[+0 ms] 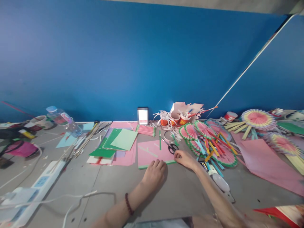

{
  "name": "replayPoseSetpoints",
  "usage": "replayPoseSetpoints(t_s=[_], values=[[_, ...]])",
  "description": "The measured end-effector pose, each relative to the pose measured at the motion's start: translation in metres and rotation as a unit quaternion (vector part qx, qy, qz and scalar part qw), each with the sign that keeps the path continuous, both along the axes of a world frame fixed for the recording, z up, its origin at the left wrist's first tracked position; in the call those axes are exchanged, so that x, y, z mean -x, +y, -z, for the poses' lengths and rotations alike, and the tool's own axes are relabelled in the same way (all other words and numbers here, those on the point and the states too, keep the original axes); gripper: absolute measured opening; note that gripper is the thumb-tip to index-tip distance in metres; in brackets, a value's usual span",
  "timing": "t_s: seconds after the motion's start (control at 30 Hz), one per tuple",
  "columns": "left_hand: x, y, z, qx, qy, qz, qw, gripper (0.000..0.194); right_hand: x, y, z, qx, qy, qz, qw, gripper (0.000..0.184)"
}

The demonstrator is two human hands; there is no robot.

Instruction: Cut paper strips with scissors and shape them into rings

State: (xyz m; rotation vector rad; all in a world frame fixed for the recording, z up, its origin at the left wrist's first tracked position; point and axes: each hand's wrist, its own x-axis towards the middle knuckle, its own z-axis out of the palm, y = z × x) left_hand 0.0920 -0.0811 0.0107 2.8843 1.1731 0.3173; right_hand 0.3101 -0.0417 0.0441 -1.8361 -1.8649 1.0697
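Note:
A pink sheet of paper [148,148] lies on the table in front of me, with a green strip [143,167] along its near edge. Over that edge curls my left hand [155,174], its bent fingers closed on the paper. My right hand [185,159] pinches the near right corner, thumb and finger together; what lies under the fingertips is partly hidden. Just beyond it rest scissors with black handles [173,148]. Thin pale green strips [150,152] lie loose on the pink sheet.
Stacked green and pink papers [111,145] lie left. Folded paper fans [213,136] crowd the right, beside a white mouse [220,182]. Paper cups [184,119] and a phone [142,116] stand by the wall. A bottle [64,118] and power strip [38,190] are far left.

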Motion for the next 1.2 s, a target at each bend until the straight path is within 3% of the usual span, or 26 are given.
replayPoseSetpoints(t_s=[0.17,0.37,0.53,0.7,1.03,1.2], values=[[-0.001,0.001,-0.005,0.002,0.015,0.008,1.0,0.036,0.0,0.0,0.001,-0.002,-0.007,-0.002,1.0,0.003],[-0.018,0.005,-0.014,0.003,0.024,-0.006,1.0,0.017,0.001,-0.003,0.0,-0.018,-0.007,-0.003,1.0,0.003],[-0.047,0.007,-0.001,0.004,-0.047,0.044,0.998,0.022,0.0,-0.002,0.003,-0.028,0.0,-0.01,1.0,0.007],[-0.057,0.006,0.016,-0.006,-0.059,0.022,0.998,0.024,0.001,-0.003,0.001,-0.021,-0.002,-0.008,1.0,0.008],[-0.056,0.002,0.008,-0.004,-0.043,0.02,0.999,0.017,-0.005,-0.002,-0.001,-0.022,-0.03,0.0,0.999,0.006],[-0.06,0.003,0.021,-0.017,-0.045,0.004,0.999,0.022,-0.013,-0.003,0.001,-0.018,-0.028,0.004,0.999,0.01]])
